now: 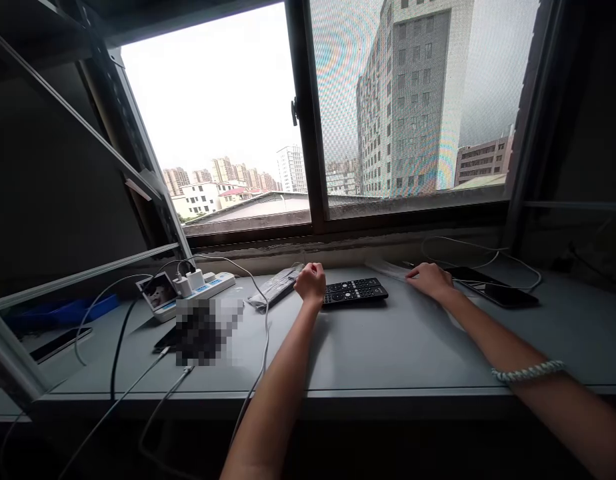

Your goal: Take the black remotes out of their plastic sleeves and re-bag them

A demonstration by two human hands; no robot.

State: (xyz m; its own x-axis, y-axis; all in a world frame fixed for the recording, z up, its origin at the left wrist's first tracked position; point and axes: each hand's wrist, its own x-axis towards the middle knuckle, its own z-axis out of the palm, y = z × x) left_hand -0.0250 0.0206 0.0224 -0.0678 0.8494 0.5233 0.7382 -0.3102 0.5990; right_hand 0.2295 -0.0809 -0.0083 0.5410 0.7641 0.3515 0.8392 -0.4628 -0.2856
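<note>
My left hand (311,283) is closed in a fist above the desk, at the left end of two black remote controls (357,292) lying side by side. Whatever is inside the fist is hidden. Just left of it lies a remote-like item in a clear plastic wrapper (275,288). To the right, my right hand (431,279) is low over the desk, its fingertips pinched at the end of a crumpled clear plastic bag (385,269). A black phone (495,288) rests beyond its wrist.
A white power strip (215,285) with chargers stands at the left, beside a small propped screen (159,291). Cables, including a white cable (266,327), cross the grey desk (378,353). Metal shelf posts (151,157) rise at the left, and a window is behind.
</note>
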